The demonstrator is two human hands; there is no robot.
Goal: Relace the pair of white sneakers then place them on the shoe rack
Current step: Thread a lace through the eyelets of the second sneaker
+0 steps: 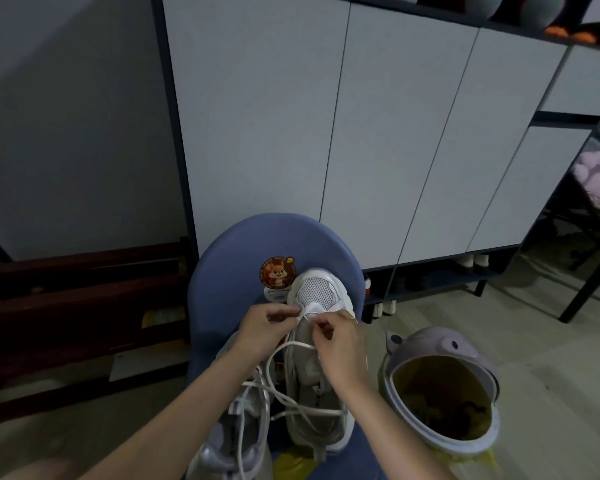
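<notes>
Sneakers sit side by side on the blue chair (229, 271): right sneaker (317, 292) and left sneaker (229, 441). I see my left hand (262, 332) and right hand (340, 341) each pinching the white lace (291, 346) at its toe end.

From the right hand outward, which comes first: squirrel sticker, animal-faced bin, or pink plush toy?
Measured from the right hand:
1. Squirrel sticker, just up-left on the blue chair.
2. Animal-faced bin, on the floor to the right.
3. Pink plush toy, far right, up on a shelf.
</notes>
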